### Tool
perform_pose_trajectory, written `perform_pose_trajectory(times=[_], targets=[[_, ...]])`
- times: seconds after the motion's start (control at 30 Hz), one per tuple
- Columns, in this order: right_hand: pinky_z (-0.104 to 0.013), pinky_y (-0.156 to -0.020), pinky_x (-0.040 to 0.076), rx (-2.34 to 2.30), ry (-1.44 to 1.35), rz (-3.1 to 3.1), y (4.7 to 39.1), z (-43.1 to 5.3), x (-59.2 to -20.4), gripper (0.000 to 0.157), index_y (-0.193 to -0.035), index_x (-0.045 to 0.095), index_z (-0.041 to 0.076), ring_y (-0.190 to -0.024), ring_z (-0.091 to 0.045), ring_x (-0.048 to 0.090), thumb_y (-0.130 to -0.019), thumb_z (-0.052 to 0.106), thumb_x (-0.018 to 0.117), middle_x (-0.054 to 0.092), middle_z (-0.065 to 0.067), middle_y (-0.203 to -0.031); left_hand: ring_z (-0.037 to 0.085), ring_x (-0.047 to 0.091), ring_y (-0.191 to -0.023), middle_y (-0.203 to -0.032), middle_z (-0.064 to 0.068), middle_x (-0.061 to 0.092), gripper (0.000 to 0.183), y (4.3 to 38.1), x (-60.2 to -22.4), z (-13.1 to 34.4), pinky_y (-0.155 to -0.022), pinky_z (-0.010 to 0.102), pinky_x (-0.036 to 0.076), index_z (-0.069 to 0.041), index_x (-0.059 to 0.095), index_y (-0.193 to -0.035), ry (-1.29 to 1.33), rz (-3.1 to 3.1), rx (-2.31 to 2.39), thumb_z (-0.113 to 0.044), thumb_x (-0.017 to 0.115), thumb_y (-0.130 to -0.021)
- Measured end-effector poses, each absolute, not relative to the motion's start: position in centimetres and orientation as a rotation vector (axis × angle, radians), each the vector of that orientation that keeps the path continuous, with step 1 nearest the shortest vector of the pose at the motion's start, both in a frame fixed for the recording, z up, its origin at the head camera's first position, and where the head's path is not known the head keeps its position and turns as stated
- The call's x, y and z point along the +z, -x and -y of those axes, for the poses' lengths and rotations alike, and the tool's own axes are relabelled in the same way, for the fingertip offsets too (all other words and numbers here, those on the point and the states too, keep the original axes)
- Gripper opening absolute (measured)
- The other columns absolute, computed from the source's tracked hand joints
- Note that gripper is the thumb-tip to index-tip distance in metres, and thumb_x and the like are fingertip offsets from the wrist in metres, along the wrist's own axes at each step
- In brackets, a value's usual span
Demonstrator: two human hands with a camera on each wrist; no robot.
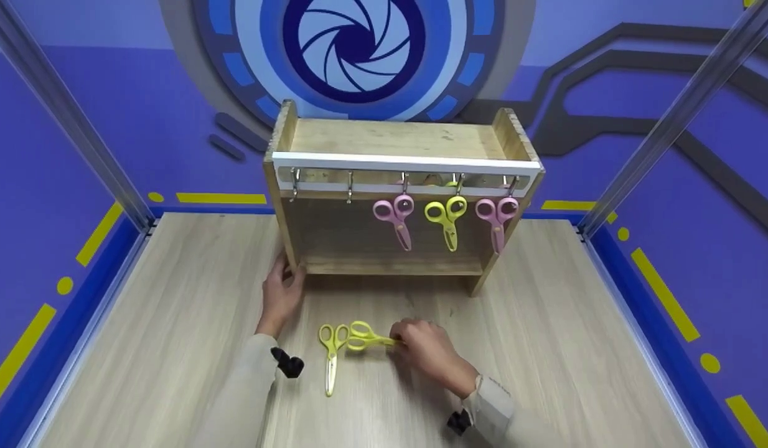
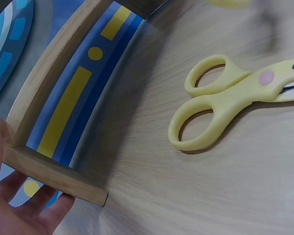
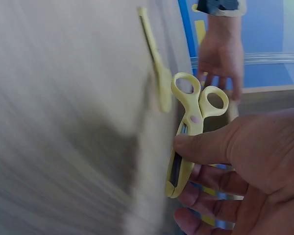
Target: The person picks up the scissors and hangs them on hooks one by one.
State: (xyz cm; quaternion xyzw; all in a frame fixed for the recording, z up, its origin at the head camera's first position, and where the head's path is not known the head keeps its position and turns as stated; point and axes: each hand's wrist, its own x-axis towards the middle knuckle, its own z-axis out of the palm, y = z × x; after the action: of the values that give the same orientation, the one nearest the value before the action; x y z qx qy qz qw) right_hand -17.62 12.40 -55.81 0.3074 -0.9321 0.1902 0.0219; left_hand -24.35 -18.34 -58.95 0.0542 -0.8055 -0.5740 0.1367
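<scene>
My left hand (image 1: 281, 295) grips the lower left side panel of a wooden shelf (image 1: 393, 267); in the left wrist view the thumb is on one side of the wood and the fingers (image 2: 41, 208) reach round the other. With the right hand (image 1: 427, 348) I pinch a pair of yellow scissors (image 3: 192, 105) by the blades between thumb and fingers, finger loops pointing away from the palm. A second pair of yellow scissors (image 1: 332, 351) lies on the table just left of them, loops toward the shelf.
A white rail (image 1: 409, 163) with several metal hooks runs across the shelf front. Pink scissors (image 1: 396, 218), yellow scissors (image 1: 447, 218) and another pink pair (image 1: 497, 218) hang from the right-hand hooks. The two left hooks (image 1: 350, 186) are bare. Blue printed walls enclose the table.
</scene>
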Motion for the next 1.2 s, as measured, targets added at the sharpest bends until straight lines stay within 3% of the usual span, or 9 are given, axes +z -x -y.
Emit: perform_pose_trajectory(times=[0.17, 0.6, 1.2], targets=[[-0.027, -0.052, 0.048, 0.571, -0.96, 2.761, 18.7, -12.8, -52.6, 0.01, -0.084, 0.074, 0.014, -0.065, -0.01, 0.058, -0.084, 0.008, 0.083, 0.063, 0.005, -0.076, 0.038, 0.058, -0.129, -0.149, 0.02, 0.053, 0.058, 24.4, -59.0, 18.3, -0.102, 0.053, 0.052, -0.013, 0.039, -0.158, -0.145, 2.316, -1.663, -0.026, 0.059, -0.106], [-0.033, -0.064, 0.055, 0.67, -0.902, 2.56, 20.1, -11.4, -45.5, 0.008, -0.093, 0.075, 0.015, -0.076, -0.011, 0.061, -0.089, 0.013, 0.082, 0.067, 0.006, -0.085, 0.039, 0.058, -0.128, -0.149, 0.021, 0.053, 0.057, 24.5, -59.1, 18.5, -0.104, 0.052, 0.05, -0.013, 0.041, -0.157, -0.172, 2.334, -1.65, -0.029, 0.059, -0.106], [-0.026, -0.063, 0.057, 1.18, -0.807, 2.333, 21.0, -8.1, -42.2, 0.011, -0.099, 0.075, 0.006, -0.073, -0.01, 0.063, -0.089, 0.008, 0.081, 0.07, -0.002, -0.085, 0.038, 0.054, -0.133, -0.152, 0.022, 0.049, 0.064, 24.4, -59.0, 18.3, -0.107, 0.051, 0.048, -0.014, 0.033, -0.161, -0.204, 2.341, -1.69, -0.034, 0.058, -0.106]])
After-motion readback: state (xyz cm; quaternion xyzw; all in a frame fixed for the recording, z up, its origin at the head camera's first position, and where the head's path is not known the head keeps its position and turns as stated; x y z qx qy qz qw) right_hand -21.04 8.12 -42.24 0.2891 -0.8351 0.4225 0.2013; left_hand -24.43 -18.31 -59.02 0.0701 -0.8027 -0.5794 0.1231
